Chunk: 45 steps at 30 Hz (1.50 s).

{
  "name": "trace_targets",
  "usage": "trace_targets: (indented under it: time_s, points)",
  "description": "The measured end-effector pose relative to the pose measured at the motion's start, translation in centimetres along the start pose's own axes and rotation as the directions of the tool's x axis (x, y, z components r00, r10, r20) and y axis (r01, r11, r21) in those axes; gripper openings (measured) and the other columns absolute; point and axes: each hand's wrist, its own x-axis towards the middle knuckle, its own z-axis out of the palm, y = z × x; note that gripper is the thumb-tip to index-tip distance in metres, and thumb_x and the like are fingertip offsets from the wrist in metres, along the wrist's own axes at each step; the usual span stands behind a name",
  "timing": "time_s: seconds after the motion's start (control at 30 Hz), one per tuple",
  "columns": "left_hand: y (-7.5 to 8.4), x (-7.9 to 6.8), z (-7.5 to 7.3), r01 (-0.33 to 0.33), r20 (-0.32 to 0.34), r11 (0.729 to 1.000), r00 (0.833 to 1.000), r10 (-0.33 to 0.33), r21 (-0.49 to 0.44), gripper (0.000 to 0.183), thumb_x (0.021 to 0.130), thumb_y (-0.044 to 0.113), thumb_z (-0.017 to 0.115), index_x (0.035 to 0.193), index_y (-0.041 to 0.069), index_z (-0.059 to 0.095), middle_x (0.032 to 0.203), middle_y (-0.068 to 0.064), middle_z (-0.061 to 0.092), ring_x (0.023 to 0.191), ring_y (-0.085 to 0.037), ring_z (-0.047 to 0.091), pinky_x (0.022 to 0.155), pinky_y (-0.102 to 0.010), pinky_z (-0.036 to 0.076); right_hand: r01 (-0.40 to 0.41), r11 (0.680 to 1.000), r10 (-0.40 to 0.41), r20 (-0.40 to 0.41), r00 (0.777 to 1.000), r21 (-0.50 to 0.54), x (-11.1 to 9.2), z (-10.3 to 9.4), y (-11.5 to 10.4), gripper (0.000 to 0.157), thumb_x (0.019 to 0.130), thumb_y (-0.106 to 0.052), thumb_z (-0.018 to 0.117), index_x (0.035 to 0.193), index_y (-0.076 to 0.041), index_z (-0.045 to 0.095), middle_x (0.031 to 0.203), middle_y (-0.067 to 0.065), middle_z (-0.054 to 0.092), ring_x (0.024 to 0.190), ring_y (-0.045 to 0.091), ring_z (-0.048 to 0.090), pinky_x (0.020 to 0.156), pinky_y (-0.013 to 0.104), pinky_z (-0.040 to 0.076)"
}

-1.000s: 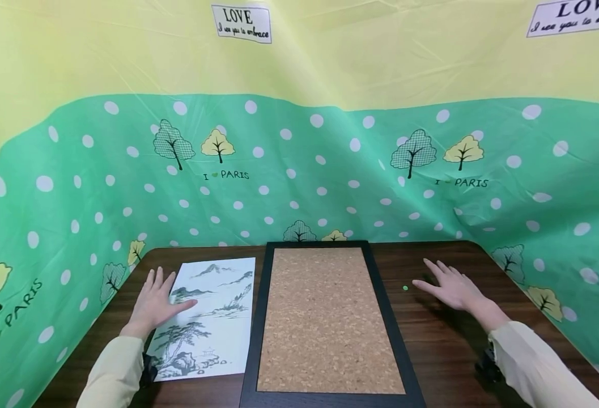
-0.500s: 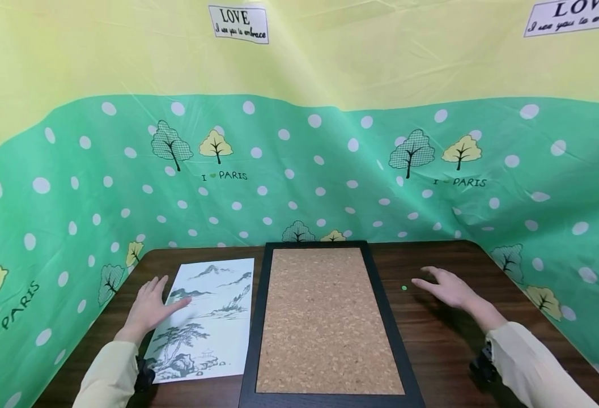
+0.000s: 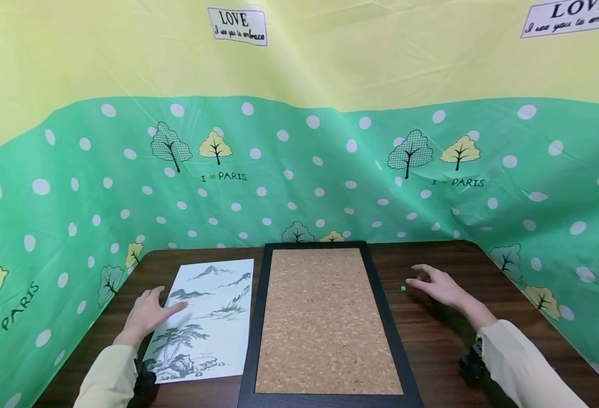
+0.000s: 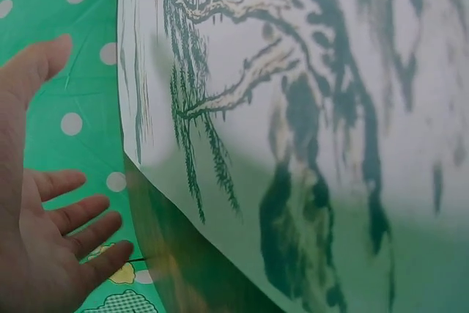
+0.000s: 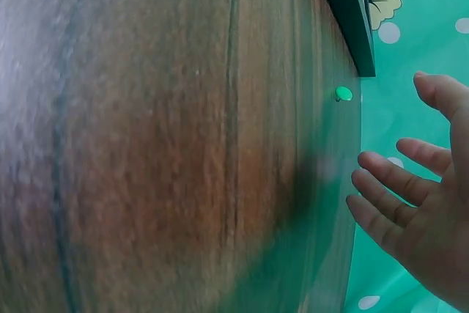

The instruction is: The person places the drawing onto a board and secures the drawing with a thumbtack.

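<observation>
Seen from the head camera, a person's left hand [image 3: 148, 313] hovers with relaxed fingers at the left edge of an ink landscape print [image 3: 206, 317], while the right hand [image 3: 439, 286], also loose and holding nothing, reaches toward a small green pushpin [image 3: 403, 288] lying on the dark wood surface [image 3: 432, 340] just right of a black-framed cork board [image 3: 325, 320]. The print lies flat to the board's left, its long axis running away from the person, mountains at the far end and pine at the near end.

The left wrist view shows the left hand [image 4: 37, 218] spread and empty beside the print [image 4: 308, 122]; lifting it cleanly likely calls for sliding fingers under that near edge rather than pressing down.

In the right wrist view, the right hand's fingers [image 5: 388, 181] stand apart from the pushpin [image 5: 343, 94]; a fine thumb-and-finger pinch on its head looks the safest pickup. Which way its point faces cannot be told.
</observation>
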Motion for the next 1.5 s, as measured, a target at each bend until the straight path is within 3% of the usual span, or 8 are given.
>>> trace_targets:
  time_s: [0.3,0.67,0.87,1.2,1.5]
  points:
    - [-0.5,-0.2,0.3,0.086,0.0,0.996,0.996,-0.086,-0.029,0.095,0.078,0.06,0.055,0.127,-0.018,0.031,0.118,-0.04,0.04,0.105,-0.051,0.042,0.082,-0.057,0.039,0.053,0.997,-0.053,0.006,0.999,0.048,0.7,0.9,0.7,0.04,0.088,-0.024,0.058,0.113,0.007,0.055,0.085,0.007,0.06,0.072,0.017,0.05,0.059,0.03,0.041]
    - [-0.1,-0.3,0.5,0.18,0.054,0.975,0.983,-0.174,-0.132,0.081,0.078,0.04,0.063,0.123,-0.021,0.034,0.119,-0.042,0.038,0.105,-0.051,0.041,0.086,-0.056,0.037,0.068,0.994,-0.07,0.011,0.998,0.083,1.4,2.0,1.4,0.016,0.085,-0.006,0.058,0.096,0.003,0.063,0.08,0.004,0.059,0.069,0.015,0.049,0.057,0.027,0.041]
    - [-0.1,-0.2,0.7,0.191,0.056,0.97,0.981,-0.184,-0.15,0.076,0.076,0.033,0.065,0.121,-0.021,0.036,0.119,-0.041,0.039,0.105,-0.049,0.043,0.086,-0.054,0.038,0.096,0.994,-0.096,-0.014,0.995,0.056,1.6,2.2,1.0,0.012,0.084,-0.002,0.057,0.091,0.003,0.065,0.082,0.008,0.063,0.072,0.015,0.053,0.063,0.03,0.044]
    - [0.3,-0.2,0.9,0.234,0.06,0.959,0.972,-0.227,-0.158,0.072,0.071,0.027,0.069,0.116,-0.022,0.04,0.114,-0.04,0.044,0.099,-0.046,0.046,0.085,-0.054,0.038,0.066,0.997,-0.065,-0.046,0.997,0.037,1.9,2.8,0.8,0.01,0.081,-0.006,0.061,0.085,0.002,0.066,0.074,0.004,0.06,0.065,0.013,0.049,0.058,0.027,0.041]
    - [-0.5,-0.1,1.1,0.251,0.063,0.926,0.968,-0.243,-0.282,0.058,0.068,0.014,0.072,0.109,-0.017,0.045,0.101,-0.031,0.05,0.092,-0.04,0.046,0.079,-0.049,0.039,0.055,0.998,-0.054,-0.027,0.998,0.031,1.8,2.9,0.6,0.007,0.079,-0.003,0.062,0.082,0.001,0.066,0.074,0.005,0.06,0.067,0.014,0.05,0.06,0.029,0.041]
